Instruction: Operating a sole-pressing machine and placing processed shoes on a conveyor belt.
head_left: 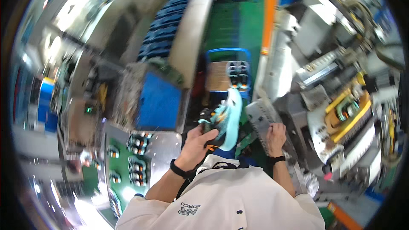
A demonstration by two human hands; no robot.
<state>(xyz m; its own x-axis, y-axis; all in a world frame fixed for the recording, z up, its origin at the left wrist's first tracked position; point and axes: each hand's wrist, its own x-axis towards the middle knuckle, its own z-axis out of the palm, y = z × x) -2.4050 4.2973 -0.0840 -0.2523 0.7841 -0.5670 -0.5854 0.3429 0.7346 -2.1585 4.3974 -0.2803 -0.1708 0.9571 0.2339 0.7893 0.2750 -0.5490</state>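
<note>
In front of my chest, my left hand (197,147) is closed around a sneaker (231,121) with a dark and teal upper and a pale aqua sole. The shoe is tilted on its side, its sole facing right. My right hand (276,138) rests against a grey metal plate (260,119) at the machine on the right. Its fingers are curled; whether anything small is between them is hidden. Black bands circle both wrists.
Ahead stands a blue-framed cart (207,70) carrying cardboard and dark shoes (237,74). Several shoes (137,142) lie on a green surface (123,142) at the left. A blue panel (159,102) is nearby. On the right machine sits a yellow-edged holder (349,132).
</note>
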